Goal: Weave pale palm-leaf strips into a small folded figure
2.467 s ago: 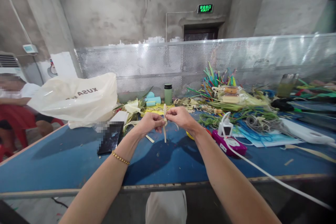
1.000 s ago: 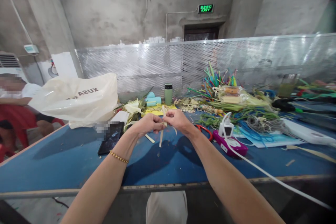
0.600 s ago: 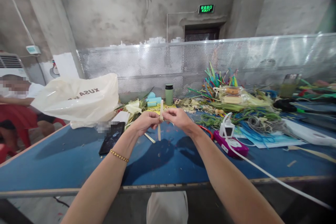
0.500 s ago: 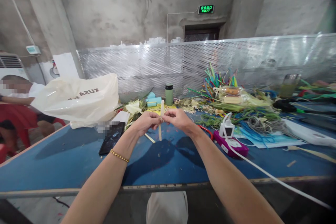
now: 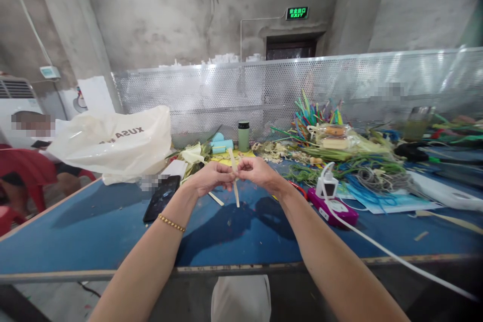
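Observation:
Above the blue table (image 5: pixel 94 231), my left hand (image 5: pixel 213 177) and my right hand (image 5: pixel 257 171) meet fingertip to fingertip. Both pinch a pale, narrow leaf strip (image 5: pixel 236 195) held almost upright, its top end leaning slightly left. The strip's lower end hangs free just above the tabletop. A gold bracelet (image 5: pixel 171 223) circles my left wrist.
A black phone (image 5: pixel 161 197) lies left of my hands, a white plastic bag (image 5: pixel 113 143) behind it. A green flask (image 5: pixel 243 136), a magenta power strip (image 5: pixel 332 206) with a white cable, and a heap of coloured strips (image 5: pixel 339 153) lie to the right. A person (image 5: pixel 26 161) sits far left.
The strip has tilted back and forth between my fingers, its top end now leaning left. My hands have stayed in about the same spot, pinched together.

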`<state>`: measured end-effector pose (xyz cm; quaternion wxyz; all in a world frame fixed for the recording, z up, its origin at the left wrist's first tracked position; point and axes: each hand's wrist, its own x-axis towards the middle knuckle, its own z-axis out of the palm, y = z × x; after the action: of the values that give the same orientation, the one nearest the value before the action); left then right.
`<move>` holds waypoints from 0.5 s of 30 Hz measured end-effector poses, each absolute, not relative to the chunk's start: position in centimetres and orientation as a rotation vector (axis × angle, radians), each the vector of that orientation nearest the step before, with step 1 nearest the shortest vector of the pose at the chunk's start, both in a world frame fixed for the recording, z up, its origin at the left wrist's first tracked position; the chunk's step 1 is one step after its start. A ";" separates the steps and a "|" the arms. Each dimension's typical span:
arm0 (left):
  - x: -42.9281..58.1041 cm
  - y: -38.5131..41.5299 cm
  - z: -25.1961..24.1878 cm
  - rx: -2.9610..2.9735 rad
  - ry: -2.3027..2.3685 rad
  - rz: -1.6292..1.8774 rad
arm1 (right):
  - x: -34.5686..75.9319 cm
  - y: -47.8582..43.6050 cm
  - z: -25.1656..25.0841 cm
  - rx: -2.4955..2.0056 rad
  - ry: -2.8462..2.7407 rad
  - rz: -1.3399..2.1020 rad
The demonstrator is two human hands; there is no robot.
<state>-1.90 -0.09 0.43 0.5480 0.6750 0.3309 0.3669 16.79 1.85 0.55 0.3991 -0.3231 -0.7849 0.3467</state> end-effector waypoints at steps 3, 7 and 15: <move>-1.6 -0.3 0.6 1.603 0.816 0.896 | 16.8 1.9 0.6 -0.796 -2.004 0.842; -1.2 -0.7 1.0 1.607 0.862 0.912 | 16.6 2.0 0.4 -0.815 -1.982 0.788; -1.4 -0.6 0.7 1.623 0.852 0.881 | 16.2 2.0 0.2 -0.861 -1.921 0.784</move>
<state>-1.40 -0.57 0.74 0.5258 0.6788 0.3564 0.3683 16.25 1.97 0.23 0.4327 -0.3457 -0.7709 0.3145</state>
